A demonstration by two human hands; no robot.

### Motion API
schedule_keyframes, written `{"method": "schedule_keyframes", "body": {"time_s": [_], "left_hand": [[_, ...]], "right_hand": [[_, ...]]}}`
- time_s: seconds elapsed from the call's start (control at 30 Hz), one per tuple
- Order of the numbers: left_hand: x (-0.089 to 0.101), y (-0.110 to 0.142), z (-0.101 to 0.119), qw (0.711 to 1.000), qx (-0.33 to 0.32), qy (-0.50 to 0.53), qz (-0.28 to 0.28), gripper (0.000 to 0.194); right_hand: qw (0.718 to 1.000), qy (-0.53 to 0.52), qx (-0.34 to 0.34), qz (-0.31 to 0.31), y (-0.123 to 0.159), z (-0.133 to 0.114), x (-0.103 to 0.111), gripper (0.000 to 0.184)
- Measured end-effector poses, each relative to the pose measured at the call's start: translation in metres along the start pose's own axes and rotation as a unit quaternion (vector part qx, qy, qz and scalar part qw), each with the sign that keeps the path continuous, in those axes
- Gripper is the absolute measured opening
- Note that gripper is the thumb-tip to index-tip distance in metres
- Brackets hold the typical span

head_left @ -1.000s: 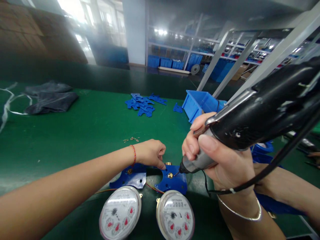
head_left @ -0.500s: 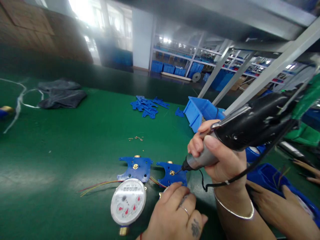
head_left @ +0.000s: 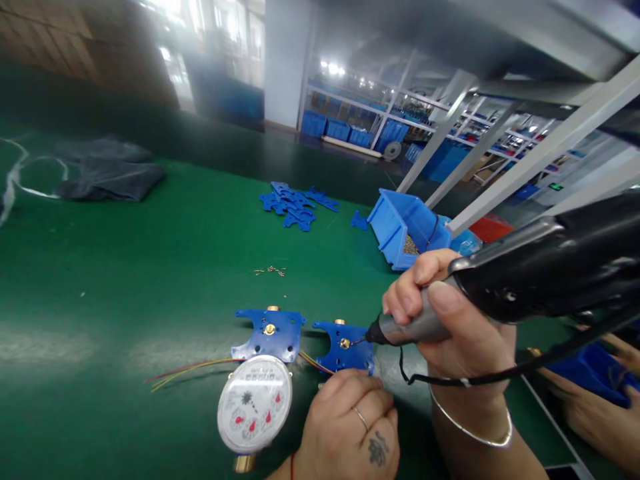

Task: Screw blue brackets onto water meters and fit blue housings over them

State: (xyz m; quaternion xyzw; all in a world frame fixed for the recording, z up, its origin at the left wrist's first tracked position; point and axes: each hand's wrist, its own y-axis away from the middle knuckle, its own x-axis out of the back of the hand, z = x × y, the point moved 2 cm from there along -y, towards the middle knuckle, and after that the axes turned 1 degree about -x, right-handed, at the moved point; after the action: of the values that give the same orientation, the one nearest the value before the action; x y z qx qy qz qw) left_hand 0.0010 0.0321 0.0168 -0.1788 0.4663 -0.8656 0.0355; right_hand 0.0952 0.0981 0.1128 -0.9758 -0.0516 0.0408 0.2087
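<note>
My right hand (head_left: pixel 460 320) is closed around an electric screwdriver (head_left: pixel 435 317), tilted with its bit pointing down-left. The bit's tip is at the brass fitting on a blue plate (head_left: pixel 335 353); whether it touches a screw is too small to tell. My left hand (head_left: pixel 350 420) lies curled at the near edge of that plate, covering whatever is beneath, its fingertips hidden. To the left sits a water meter (head_left: pixel 255 403) with a white dial and red pointers. A second blue plate (head_left: pixel 275 333) with a brass fitting adjoins it, and thin coloured wires (head_left: pixel 200 370) stick out leftward.
Small screws (head_left: pixel 273 270) lie loose on the green table. Behind them is a pile of blue plates (head_left: pixel 290 203). A blue bin (head_left: pixel 400 230) holds small metal parts. Grey cloth (head_left: pixel 110 177) lies at left. Another person's hands (head_left: pixel 595 400) hold a blue part at right.
The screwdriver body and my right hand have shifted slightly right, while the bit stays at the same fitting. My left hand's fingers have drawn in. The other person's hands have moved right.
</note>
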Motion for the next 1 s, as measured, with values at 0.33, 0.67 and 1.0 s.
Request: {"method": "schedule_keyframes", "body": {"time_s": [0.33,0.67,1.0], "left_hand": [[-0.0001,-0.0003,0.0002,1.000,0.009,-0.001,0.007,0.017],[0.0007,0.0002,0.0004,1.000,-0.004,-0.004,-0.002,0.020],[-0.0004,0.0025,0.0009,1.000,-0.008,-0.008,-0.017,0.020]], "right_hand": [[1.000,-0.009,0.003,0.011,-0.0011,0.0025,-0.0027,0.018],[1.000,-0.022,-0.003,0.007,0.0021,0.0040,-0.0055,0.018],[1.000,-0.027,-0.007,-0.007,0.0017,0.0046,-0.0045,0.016]]}}
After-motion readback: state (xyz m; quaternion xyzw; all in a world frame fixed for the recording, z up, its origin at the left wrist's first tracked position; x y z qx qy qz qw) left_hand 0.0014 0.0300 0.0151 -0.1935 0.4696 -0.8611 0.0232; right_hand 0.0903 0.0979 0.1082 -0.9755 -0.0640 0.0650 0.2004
